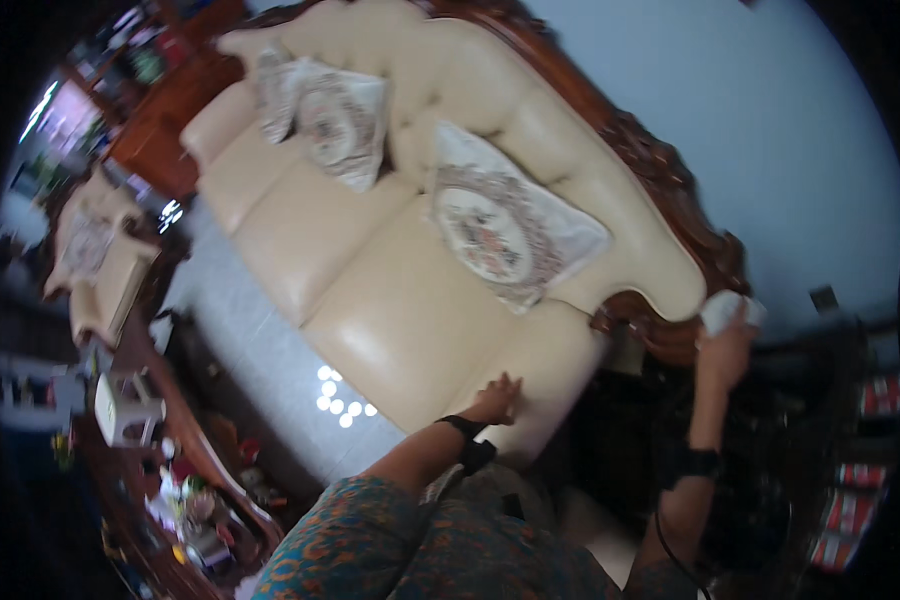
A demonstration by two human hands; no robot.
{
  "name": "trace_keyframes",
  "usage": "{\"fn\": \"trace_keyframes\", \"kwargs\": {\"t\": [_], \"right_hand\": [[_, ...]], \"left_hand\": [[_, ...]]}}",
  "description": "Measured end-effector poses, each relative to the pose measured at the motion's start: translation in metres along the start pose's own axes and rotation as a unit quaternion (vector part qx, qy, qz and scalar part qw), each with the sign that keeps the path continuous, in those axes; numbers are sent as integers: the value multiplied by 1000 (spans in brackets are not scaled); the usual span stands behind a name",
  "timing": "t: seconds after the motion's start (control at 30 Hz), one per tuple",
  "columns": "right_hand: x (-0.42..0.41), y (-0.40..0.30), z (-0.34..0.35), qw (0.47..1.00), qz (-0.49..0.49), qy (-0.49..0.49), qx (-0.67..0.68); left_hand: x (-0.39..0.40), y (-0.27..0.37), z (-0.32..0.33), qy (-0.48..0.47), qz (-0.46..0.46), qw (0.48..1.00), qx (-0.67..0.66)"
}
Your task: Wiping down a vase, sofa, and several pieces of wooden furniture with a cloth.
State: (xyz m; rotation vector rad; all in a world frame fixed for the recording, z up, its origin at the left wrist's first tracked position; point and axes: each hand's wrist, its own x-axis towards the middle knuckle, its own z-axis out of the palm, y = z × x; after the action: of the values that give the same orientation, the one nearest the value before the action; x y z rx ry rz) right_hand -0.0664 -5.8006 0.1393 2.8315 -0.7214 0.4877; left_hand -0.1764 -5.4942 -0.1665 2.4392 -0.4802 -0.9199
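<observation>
My right hand [726, 346] is closed around a white cloth [718, 311], which meets the end of the carved wooden frame [652, 161] along the sofa's back. Over the near armrest of the cream tufted sofa [390, 300] is my left hand [499, 397], its fingers apart and nothing held. Whether that hand presses on the armrest or hovers just above cannot be made out. A floral cushion [506, 225] leans on the backrest close to the armrest, and a second floral cushion [341, 124] rests farther along, overlapping another one.
Pale wall [750, 135] rises behind the sofa. Dark space with red-and-white packages [847, 517] lies at right. Across the tiled floor [240, 330] stand a long wooden table [187, 420] crowded with items, a white plastic stool [127, 409] and a cream armchair [109, 277].
</observation>
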Motion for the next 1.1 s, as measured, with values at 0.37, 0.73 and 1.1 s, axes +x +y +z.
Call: {"fn": "trace_keyframes", "kwargs": {"t": [0.37, 0.73, 1.1], "right_hand": [[68, -11, 6, 998, -8, 56, 1], [145, -38, 14, 994, 6, -44, 97], [178, -60, 18, 975, -131, -167, -66]], "left_hand": [[1, -5, 1, -45, 26, 998, 18], [6, -10, -14, -95, 31, 993, 59], [7, -12, -21, -118, 22, 990, 71]]}}
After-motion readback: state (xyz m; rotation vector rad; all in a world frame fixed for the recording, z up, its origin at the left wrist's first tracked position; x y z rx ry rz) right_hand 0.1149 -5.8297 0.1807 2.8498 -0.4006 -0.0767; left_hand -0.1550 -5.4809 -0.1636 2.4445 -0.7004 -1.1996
